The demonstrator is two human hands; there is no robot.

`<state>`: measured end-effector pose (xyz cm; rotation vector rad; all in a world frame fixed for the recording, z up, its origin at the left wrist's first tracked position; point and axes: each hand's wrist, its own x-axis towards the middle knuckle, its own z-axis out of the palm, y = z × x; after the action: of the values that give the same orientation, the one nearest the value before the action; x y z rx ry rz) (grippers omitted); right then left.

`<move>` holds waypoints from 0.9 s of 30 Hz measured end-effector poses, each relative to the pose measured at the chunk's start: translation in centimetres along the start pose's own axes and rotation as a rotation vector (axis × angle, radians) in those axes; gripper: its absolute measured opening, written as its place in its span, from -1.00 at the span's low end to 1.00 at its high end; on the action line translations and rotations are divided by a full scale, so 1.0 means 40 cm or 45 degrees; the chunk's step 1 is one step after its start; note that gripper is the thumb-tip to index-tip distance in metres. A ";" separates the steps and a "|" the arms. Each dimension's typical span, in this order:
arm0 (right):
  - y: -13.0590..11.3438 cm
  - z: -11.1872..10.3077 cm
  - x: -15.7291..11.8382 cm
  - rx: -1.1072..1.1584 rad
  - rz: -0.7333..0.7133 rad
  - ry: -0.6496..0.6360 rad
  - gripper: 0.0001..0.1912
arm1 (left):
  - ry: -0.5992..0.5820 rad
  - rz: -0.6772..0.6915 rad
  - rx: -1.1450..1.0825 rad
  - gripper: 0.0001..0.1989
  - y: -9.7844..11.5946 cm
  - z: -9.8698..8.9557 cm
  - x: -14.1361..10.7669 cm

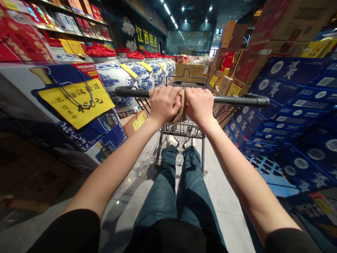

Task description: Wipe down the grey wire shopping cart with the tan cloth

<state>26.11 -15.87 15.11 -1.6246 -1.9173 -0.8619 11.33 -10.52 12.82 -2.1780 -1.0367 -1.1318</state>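
A shopping cart stands straight ahead of me, its dark grey handle [234, 101] running across the view and its wire basket [181, 130] behind and below. A tan-brown cloth [181, 111] is wrapped on the middle of the handle and hangs a little under it. My left hand [165, 102] is closed over the cloth and the bar beneath. Close beside it, my right hand [200, 102] is wrapped round the handle, touching the cloth's right edge. The fingertips of both hands are hidden on the far side of the bar.
Large blue-and-white jars [113, 75] with red cloth tops line the left, behind boxes with a yellow price sign [77, 100]. Stacked blue cartons [273, 86] rise close on the right. A wooden counter [188, 71] stands farther down the aisle. Pale floor tiles [221, 196] lie underfoot.
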 end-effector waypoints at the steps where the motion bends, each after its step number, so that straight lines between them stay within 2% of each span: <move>1: 0.004 -0.002 -0.001 0.002 -0.010 -0.007 -0.72 | -0.017 0.003 -0.005 -0.60 -0.015 -0.003 -0.003; 4: 0.009 -0.006 -0.002 0.018 -0.037 -0.027 -0.69 | 0.004 -0.125 -0.012 -0.63 -0.105 -0.024 0.003; 7: 0.001 -0.006 0.002 0.019 -0.037 -0.053 -0.67 | 0.037 -0.427 0.006 -0.61 -0.178 -0.038 0.031; 8: -0.003 -0.005 0.004 0.015 -0.029 -0.060 -0.67 | 0.016 -0.507 0.011 -0.60 -0.181 -0.037 0.041; 10: -0.010 -0.003 0.006 0.005 -0.006 -0.066 -0.68 | -0.060 -0.555 -0.002 -0.59 -0.149 -0.027 0.055; 12: -0.012 -0.002 0.006 0.001 0.004 -0.056 -0.68 | -0.114 -0.374 -0.078 -0.58 -0.086 -0.011 0.055; 14: -0.008 -0.003 0.003 0.002 -0.007 -0.041 -0.67 | -0.061 -0.165 -0.117 -0.58 -0.027 0.002 0.042; 16: 0.000 -0.008 0.000 -0.002 -0.021 -0.047 -0.66 | -0.053 -0.051 -0.116 -0.58 -0.007 0.001 0.022; 17: 0.004 -0.011 -0.002 -0.005 -0.026 -0.059 -0.65 | -0.057 -0.040 -0.098 -0.58 -0.016 -0.004 0.012; 19: 0.008 -0.016 -0.003 -0.009 -0.030 -0.091 -0.65 | -0.059 -0.110 -0.039 -0.59 -0.069 -0.024 -0.004; 23: -0.003 -0.019 0.003 -0.005 -0.037 -0.133 -0.63 | -0.046 -0.482 0.059 -0.60 -0.189 -0.064 0.004; 25: -0.013 -0.016 0.008 -0.008 -0.023 -0.138 -0.63 | -0.073 -0.639 0.076 -0.61 -0.191 -0.069 0.022; 27: -0.021 -0.013 0.011 -0.020 0.001 -0.137 -0.63 | -0.113 -0.647 0.062 -0.61 -0.147 -0.063 0.038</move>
<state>25.19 -16.02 15.65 -1.7127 -1.9863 -0.8063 6.01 -8.08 15.85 -1.9943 -1.7030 -1.2054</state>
